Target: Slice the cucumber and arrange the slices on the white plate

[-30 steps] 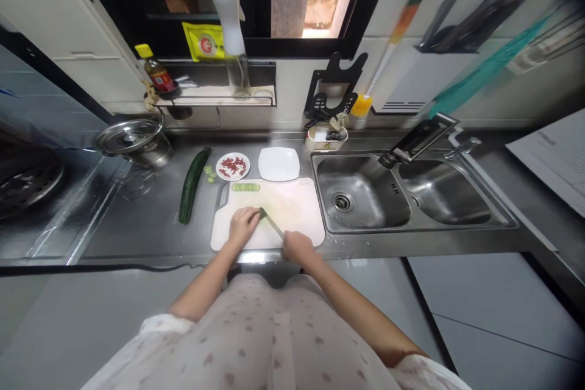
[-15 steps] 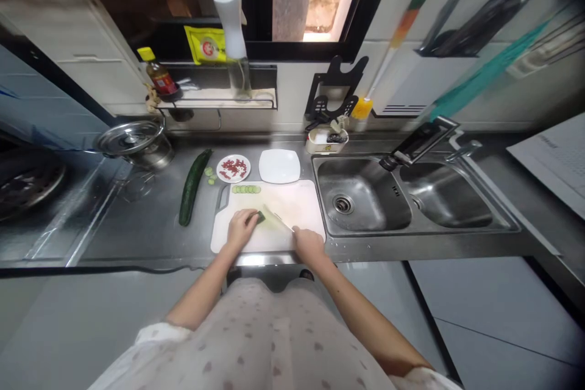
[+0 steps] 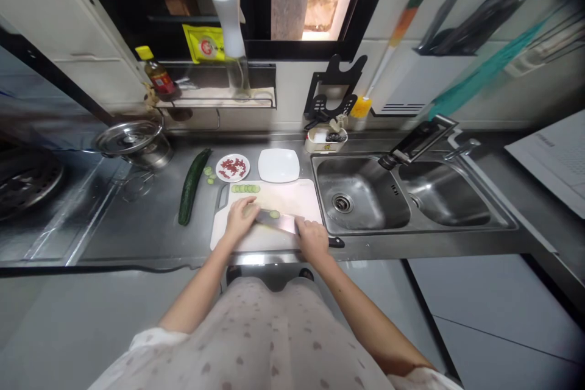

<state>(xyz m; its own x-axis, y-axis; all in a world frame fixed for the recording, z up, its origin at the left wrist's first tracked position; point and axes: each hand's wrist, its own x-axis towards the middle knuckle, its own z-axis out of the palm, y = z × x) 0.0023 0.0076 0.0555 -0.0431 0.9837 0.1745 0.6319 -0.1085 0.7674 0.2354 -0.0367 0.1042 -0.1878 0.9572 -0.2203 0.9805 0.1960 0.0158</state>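
My right hand [image 3: 313, 240] is wrapped round the black handle of a kitchen knife [image 3: 286, 223]. Its broad blade is turned flat over the white cutting board [image 3: 297, 195], with a pale green cucumber slice [image 3: 274, 214] on it. My left hand [image 3: 239, 220] is at the blade's far end, fingers curled round a short cucumber piece [image 3: 250, 210] that they mostly hide. Along the board's back edge lies an overlapping row of cucumber slices [image 3: 245, 189].
Left of the board are a long cucumber [image 3: 194, 186], a few loose slices [image 3: 209, 175] and a lidded steel pot [image 3: 134, 140]. Behind it stand a small plate of chopped red bits [image 3: 233, 168] and a white square plate [image 3: 278, 165]. A double sink [image 3: 365, 230] adjoins on the right.
The knife has turned from edge-down to flat, showing its blade face with a slice on it. My left hand has shifted slightly left, and the piece in it is more hidden.
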